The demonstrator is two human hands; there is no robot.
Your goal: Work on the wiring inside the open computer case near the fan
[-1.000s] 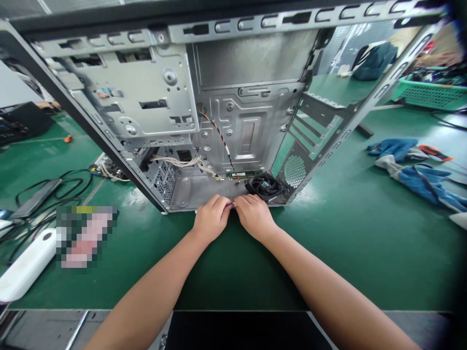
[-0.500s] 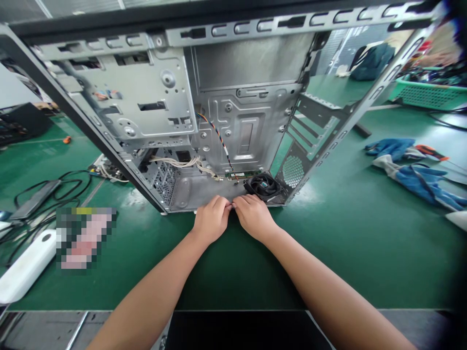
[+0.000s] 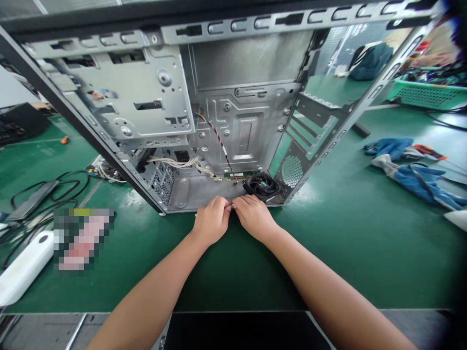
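Note:
A computer case [image 3: 248,112], open on the side facing me, stands upright on the green table. At the middle of its lower front edge, my left hand [image 3: 211,221] and my right hand [image 3: 253,216] meet with fingers curled and fingertips almost touching. Both are closed in a pinch; whatever is between the fingertips is too small and hidden to name. Just behind my right hand, a black cooling fan [image 3: 261,185] lies on the case floor. A green memory stick [image 3: 241,174] rests farther back. White cables [image 3: 182,162] and a multicoloured wire [image 3: 218,136] hang inside.
Blue-and-grey work gloves [image 3: 412,177] and an orange-handled tool [image 3: 430,151] lie to the right. Farther back stands a green basket [image 3: 430,95] of parts, with a person's hand near it. At left are black cables [image 3: 78,182], a white bar-shaped object [image 3: 27,267] and a blurred-out item [image 3: 82,243].
The view has shifted very slightly, so the case and surroundings sit a little farther left. Both hands keep the same closed pose at the case's lower edge.

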